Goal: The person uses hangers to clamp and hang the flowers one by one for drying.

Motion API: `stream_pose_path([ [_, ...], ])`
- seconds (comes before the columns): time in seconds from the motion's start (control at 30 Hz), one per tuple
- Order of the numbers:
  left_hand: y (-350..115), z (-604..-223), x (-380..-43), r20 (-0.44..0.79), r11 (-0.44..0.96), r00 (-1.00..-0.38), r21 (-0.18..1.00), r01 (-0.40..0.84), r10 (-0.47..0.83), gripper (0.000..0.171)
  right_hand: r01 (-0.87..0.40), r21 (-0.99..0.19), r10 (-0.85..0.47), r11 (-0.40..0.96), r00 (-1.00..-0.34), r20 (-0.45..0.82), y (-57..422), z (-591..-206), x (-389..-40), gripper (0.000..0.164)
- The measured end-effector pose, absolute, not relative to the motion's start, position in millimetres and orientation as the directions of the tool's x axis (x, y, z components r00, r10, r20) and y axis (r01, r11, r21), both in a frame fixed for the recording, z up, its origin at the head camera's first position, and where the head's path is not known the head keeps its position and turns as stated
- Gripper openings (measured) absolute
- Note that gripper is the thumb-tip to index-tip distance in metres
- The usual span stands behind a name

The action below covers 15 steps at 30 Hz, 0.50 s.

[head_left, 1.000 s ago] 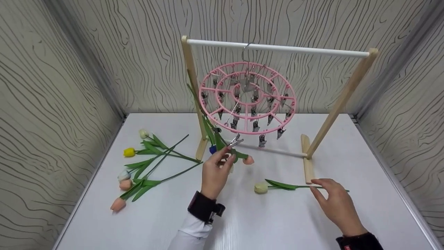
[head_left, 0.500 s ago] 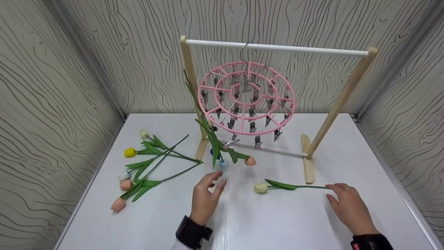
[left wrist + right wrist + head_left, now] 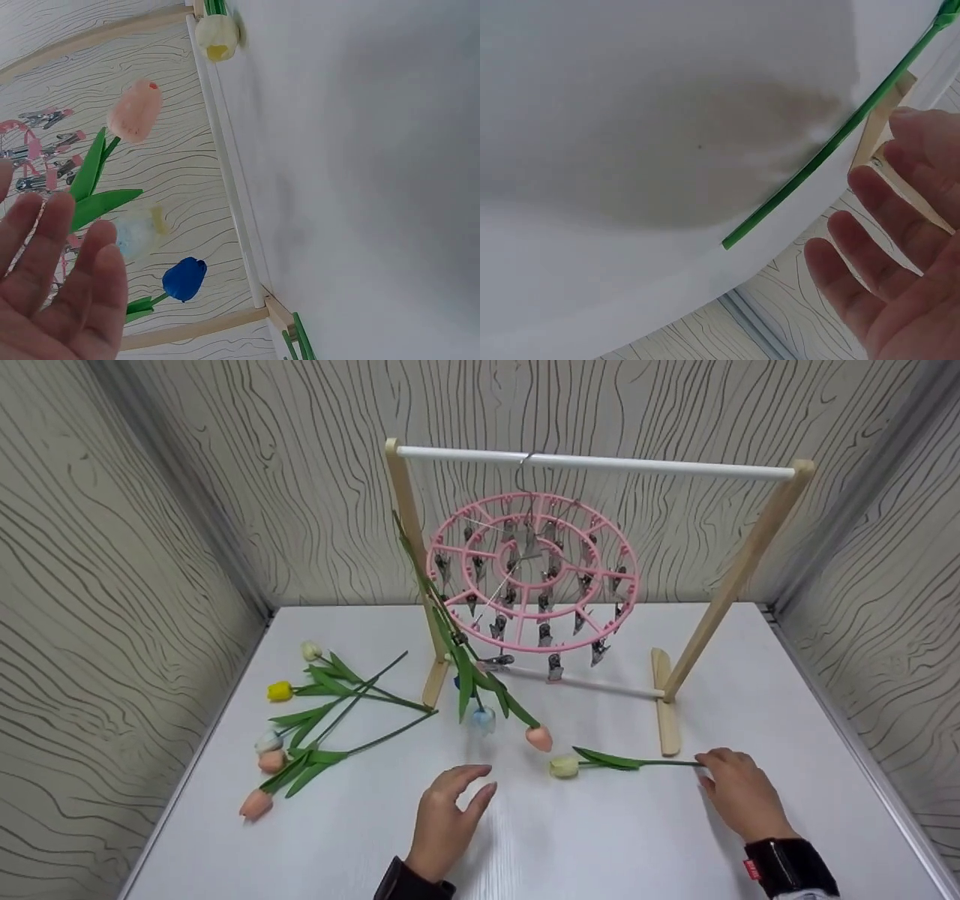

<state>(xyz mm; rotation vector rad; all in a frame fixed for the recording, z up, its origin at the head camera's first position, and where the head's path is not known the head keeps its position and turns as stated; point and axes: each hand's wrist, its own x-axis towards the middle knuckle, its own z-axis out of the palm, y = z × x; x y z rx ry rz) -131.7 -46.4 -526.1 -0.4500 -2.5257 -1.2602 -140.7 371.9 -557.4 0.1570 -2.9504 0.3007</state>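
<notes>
On tabletop (image 3: 600, 840), green-stemmed cream tulip (image 3: 619, 764)

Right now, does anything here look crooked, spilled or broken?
One front clip on the pink rack looks askew: it lies nearly sideways, while its neighbour hangs straight down. Beside it, the hanging peach tulip slants, head down. I see nothing spilled or plainly broken.
</notes>
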Motion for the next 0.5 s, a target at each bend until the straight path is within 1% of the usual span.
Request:
stream_pose_path([
  [0.13,-45.6,-527.1,-129.8,0.363,0.579,-0.919,0.72,0.382,0.155,0.026,-0.139,-0.14,-0.11,0.98,-0.975,0.195,370.7,-557.8,-145.8,0.03],
  [0.3,-47.5,-528.8,-128.6,0.357,0.58,-0.922,0.723,0.374,0.15,0.023,-0.164,-0.157,-0.131,0.974,-0.971,0.203,368.2,-561.3,-146.2,0.024],
  [0.5,-48.5,-529.2,-128.4,0.35,0.591,-0.927,0.723,0.357,0.132,0.02,-0.133,-0.18,-0.105,0.975,-0.982,0.154,367.3,-565.8,-144.8,0.017],
])
